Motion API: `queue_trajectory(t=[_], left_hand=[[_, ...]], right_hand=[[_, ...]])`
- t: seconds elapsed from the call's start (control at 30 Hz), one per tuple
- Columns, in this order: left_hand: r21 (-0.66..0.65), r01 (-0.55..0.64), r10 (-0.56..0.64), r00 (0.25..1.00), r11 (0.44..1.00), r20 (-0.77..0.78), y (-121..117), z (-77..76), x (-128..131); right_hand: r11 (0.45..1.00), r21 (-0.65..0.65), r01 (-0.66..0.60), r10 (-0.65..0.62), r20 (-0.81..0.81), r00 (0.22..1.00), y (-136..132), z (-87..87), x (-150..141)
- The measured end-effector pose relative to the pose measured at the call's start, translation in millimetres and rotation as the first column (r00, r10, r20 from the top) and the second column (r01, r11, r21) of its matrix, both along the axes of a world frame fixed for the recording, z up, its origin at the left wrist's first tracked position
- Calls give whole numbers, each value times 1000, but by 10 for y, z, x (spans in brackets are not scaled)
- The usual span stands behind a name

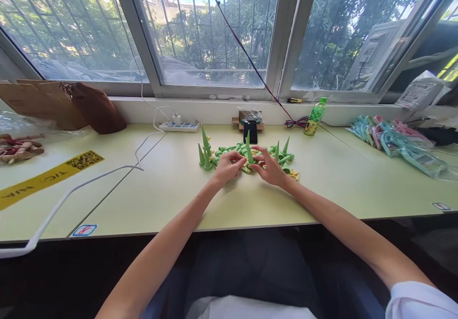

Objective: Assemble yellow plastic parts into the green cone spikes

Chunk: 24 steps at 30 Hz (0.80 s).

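Note:
A pale green plastic cone-shaped piece (249, 151) stands point up between my two hands. My right hand (271, 168) has its thumb and fingers curved round the right side of this piece, near its base. My left hand (229, 166) is closed in a pinch just left of the piece; what lies between its fingertips is too small to make out. Behind and around both hands lies a pile of similar green pieces (225, 150), mixed with small yellow pieces (295, 175). Several green cones stand upright at the left (205, 140) and right of the pile.
Behind the pile are a black phone (250, 132) and a small carton. A green drink bottle (315, 117), power strip (179, 126) and coiled cable (296, 122) stand farther back. Blue and pink plastic items (397, 137) lie right; a white cable (96, 175) crosses left.

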<state>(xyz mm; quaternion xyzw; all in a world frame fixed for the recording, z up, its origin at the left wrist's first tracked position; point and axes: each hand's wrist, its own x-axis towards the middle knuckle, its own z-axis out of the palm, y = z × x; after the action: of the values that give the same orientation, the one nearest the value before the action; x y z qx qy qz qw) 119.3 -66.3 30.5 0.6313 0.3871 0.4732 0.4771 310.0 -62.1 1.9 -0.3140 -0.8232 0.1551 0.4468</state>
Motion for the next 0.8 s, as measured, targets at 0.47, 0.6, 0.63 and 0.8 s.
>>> queue_trajectory(t=[0.47,0.6,0.63,0.8], left_hand=[[-44,40,-40,999,998,-9,-20,35,14],[-20,31,-31,999,999,14,-13,31,31],[-13,30,-29,999,999,19,-8,27,35],[12,22,-22,1000,1000,4,-4,12,49]], right_hand=[[996,72,-52,54,-32,998,33,-1,-3],[998,61,0,6,-95,995,58,-9,-8],[998,57,13,-6,-110,994,63,-8,-8],[993,100,69,-63,-70,996,69,8,-2]])
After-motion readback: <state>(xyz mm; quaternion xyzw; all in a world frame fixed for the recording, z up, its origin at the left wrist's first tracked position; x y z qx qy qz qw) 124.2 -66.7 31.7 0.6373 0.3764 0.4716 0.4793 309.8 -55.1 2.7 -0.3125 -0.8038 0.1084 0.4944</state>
